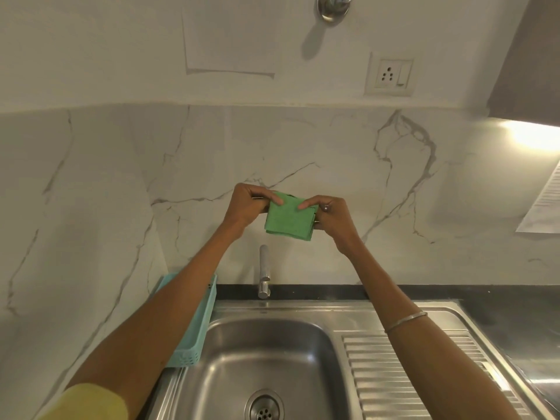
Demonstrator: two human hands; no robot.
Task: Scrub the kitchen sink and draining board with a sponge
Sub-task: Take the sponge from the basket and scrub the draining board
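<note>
Both hands are raised well above the sink, in front of the marble backsplash. Left hand pinches the upper left corner of the green scouring pad, thumb on the near face. Right hand pinches the upper right edge likewise, fingers curled behind. The pad hangs flat between them, facing the camera; a doubled edge at the bottom suggests it is folded or layered. It touches nothing else.

Judgement: the pad is held up and stretched flat probably to show it or square it before use; a two-handed corner pinch suits display or folding, not scrubbing.

Sink bowl sits directly below, stainless, drain at its near end. No water or suds are plainly visible. The ribbed draining board joins it on the right. Neither is in contact with the pad, so scrubbing looks not yet started.

Tap stands upright behind the bowl, just under the pad; no water is running. A turquoise basket rests at the sink's left edge, partly hidden by the left forearm. The dark desk runs right of the draining board.
</note>
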